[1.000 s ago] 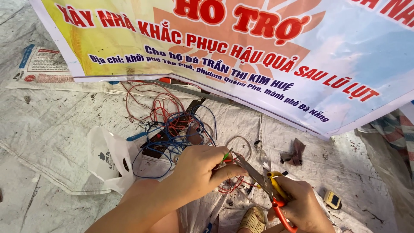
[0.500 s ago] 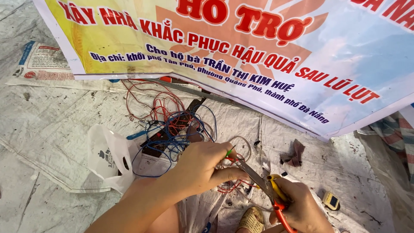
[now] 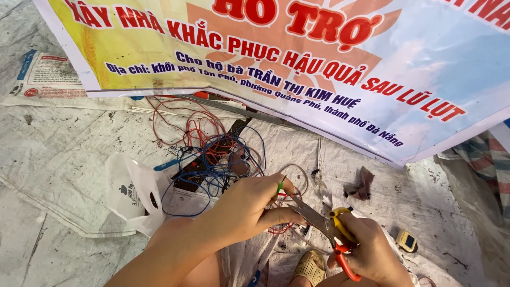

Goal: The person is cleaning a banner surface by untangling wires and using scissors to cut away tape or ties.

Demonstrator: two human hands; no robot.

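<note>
My left hand (image 3: 249, 204) pinches a thin green wire (image 3: 280, 185) and some red wire between thumb and fingers, just in front of a tangle of blue and red wires (image 3: 212, 159). My right hand (image 3: 372, 250) grips scissors (image 3: 321, 223) with yellow and red handles. Their metal blades point left and up and meet the wire at my left fingertips. The tangle lies over a dark board-like part on the grey ground sheet.
A large printed banner (image 3: 297, 58) covers the far side. A white plastic bag (image 3: 130, 191) lies left of the wires, a dark rag (image 3: 361, 186) to the right, a small yellowish device (image 3: 406, 240) at lower right. A sandalled foot (image 3: 311, 268) shows between my arms.
Both hands have held their grips and stayed almost still. The view shifted slightly.
</note>
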